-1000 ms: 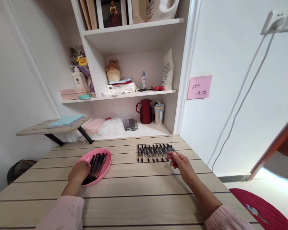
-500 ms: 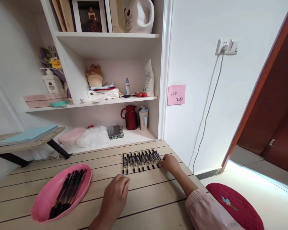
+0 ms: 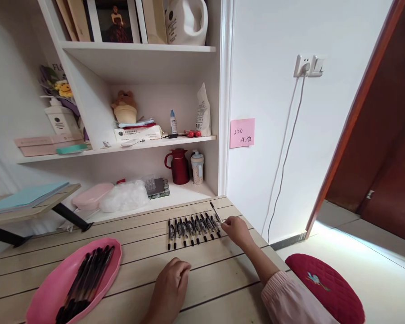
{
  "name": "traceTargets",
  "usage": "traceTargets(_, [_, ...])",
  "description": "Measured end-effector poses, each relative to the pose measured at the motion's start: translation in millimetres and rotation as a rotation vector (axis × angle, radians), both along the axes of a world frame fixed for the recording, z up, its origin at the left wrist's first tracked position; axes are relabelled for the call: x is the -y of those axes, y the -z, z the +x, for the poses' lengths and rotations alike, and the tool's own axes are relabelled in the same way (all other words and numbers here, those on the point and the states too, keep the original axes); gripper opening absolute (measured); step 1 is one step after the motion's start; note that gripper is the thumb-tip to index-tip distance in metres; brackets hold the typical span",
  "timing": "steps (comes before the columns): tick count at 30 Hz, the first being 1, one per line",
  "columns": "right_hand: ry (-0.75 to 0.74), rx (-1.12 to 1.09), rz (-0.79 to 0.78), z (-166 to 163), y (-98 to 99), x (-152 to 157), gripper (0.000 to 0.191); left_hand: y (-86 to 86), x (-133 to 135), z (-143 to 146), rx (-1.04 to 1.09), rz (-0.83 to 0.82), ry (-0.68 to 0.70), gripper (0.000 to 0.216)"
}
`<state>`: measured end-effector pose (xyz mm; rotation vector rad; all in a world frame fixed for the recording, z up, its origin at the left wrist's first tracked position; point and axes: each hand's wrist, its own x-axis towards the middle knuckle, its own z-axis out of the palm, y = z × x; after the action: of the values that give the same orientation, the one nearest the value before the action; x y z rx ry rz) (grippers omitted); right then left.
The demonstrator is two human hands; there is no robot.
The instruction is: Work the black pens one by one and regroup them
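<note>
Pen (image 3: 216, 212) in right hand (image 3: 236, 231)

The left hand (image 3: 170, 284) has come out of the pink dish (image 3: 50, 290) and is now near the row of pens (image 3: 195, 230). A pen (image 3: 216, 213) now sticks out of the right hand (image 3: 238, 231).

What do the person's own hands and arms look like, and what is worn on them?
The left hand and right hand wear no gloves. On the right side there is a pale pink sleeve with a gathered cuff; no left sleeve is in view.
</note>
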<state>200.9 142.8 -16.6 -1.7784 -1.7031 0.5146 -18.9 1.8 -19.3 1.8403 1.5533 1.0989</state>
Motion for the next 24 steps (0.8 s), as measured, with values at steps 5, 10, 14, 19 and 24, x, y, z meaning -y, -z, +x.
traceTargets(5, [-0.427,-0.468,-0.11,-43.1,-6.4,47.8,0.013,1.4,-19.2,22.1,0.694,-0.245,-0.134,0.05])
traceTargets(10, [-0.669,-0.475,-0.129,-62.5,1.3,75.4,0.014,9.4,-22.9,33.0,1.151,-0.324,-0.137,0.041])
traceTargets(14, [-0.292,-0.241,-0.063,-25.3,-5.0,31.9,0.008,11.8,-14.7,31.4,1.195,-0.387,-0.116,0.037])
traceTargets(19, [0.051,-0.033,0.046,5.5,3.3,-21.8,0.004,15.4,-9.0,36.1,1.039,-0.375,-0.098,0.037])
traceTargets(24, [0.059,0.059,0.022,-3.3,23.0,-33.0,0.007,20.6,-10.4,39.1,0.942,-0.375,-0.091,0.038])
